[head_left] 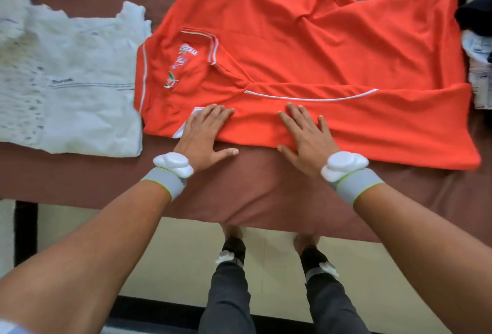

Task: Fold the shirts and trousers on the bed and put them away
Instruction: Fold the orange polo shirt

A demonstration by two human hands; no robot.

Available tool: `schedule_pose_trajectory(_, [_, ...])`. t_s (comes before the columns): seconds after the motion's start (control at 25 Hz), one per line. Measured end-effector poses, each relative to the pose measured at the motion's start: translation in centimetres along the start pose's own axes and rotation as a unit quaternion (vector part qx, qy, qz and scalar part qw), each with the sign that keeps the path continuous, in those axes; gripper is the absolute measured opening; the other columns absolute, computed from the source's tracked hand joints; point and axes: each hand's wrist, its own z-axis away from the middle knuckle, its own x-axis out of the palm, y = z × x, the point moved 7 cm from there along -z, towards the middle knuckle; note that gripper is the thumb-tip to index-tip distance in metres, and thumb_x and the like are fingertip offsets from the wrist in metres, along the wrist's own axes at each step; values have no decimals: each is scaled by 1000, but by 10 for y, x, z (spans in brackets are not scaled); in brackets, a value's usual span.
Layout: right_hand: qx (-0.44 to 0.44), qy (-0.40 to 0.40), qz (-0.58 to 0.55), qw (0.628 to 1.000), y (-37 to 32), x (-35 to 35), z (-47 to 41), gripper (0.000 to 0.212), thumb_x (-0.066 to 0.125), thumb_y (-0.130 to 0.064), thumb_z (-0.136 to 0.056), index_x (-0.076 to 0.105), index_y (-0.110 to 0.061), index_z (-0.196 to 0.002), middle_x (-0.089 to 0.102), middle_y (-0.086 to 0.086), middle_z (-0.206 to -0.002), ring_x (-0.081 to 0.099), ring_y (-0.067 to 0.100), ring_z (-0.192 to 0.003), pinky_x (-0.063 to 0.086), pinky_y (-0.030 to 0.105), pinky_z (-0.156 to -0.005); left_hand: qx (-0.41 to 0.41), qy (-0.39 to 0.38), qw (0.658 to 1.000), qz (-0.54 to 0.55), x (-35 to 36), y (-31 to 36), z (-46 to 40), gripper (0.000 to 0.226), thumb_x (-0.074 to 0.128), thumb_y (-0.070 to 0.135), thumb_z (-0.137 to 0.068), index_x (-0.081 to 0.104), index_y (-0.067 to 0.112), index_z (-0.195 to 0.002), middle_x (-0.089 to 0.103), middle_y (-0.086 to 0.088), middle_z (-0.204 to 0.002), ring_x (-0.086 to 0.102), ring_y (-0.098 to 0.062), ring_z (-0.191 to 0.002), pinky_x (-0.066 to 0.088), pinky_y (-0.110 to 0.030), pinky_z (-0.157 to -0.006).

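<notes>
Pressing down flat, my left hand [205, 134] and right hand [306, 134] lie with straight, spread fingers on the near folded edge of an orange shirt [306, 41], gripping nothing. Under my wrists a bare strip of brown bedsheet [253, 190] runs to the bed's near edge. Left of my left hand lies a pale folded garment [72, 88], just apart from the shirt. Beyond my right hand, at the far right edge, sits a blurred heap of clothes [479, 41].
</notes>
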Motion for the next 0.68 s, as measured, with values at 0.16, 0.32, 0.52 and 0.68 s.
schedule_pose_trajectory(0.16, [-41, 1, 91, 995, -61, 19, -26, 77, 44, -40, -97, -3, -21, -155, -10, 1, -162, -8, 24, -149, -2, 62, -114, -28, 74, 997, -4, -19, -51, 24, 79, 48, 63, -84, 37, 20, -149, 40, -7, -152, 29, -26, -143, 29, -47, -113])
schedule_pose_trajectory(0.32, [-78, -3, 101, 992, -109, 35, -47, 73, 43, -37, -98, 0, -22, -155, -4, -1, -163, -4, 22, -150, -3, 59, -114, -193, 172, 948, 188, -44, -109, 39, 66, 60, 37, -94, 33, 15, -150, 46, -11, -146, 43, -29, -134, 34, -42, -112])
schedule_pose_trajectory(0.52, [-53, -43, 101, 993, -123, 36, -60, 69, 38, -44, -99, 2, -27, -155, -6, -5, -163, -8, 20, -149, -5, 60, -113, -227, 74, 941, 240, -46, -139, 27, 45, 69, 29, -89, 58, 13, -129, 68, -15, -116, 63, -32, -109, 48, -39, -93])
schedule_pose_trajectory(0.68, [-85, -47, 105, 990, -129, 30, -52, 61, 42, -38, -98, 23, -20, -153, 13, -2, -162, 9, 24, -149, 12, 59, -115, -173, 15, 957, 234, -48, -158, 32, 26, 75, 33, -82, 61, 11, -79, 61, -7, -66, 57, -22, -65, 43, -38, -64])
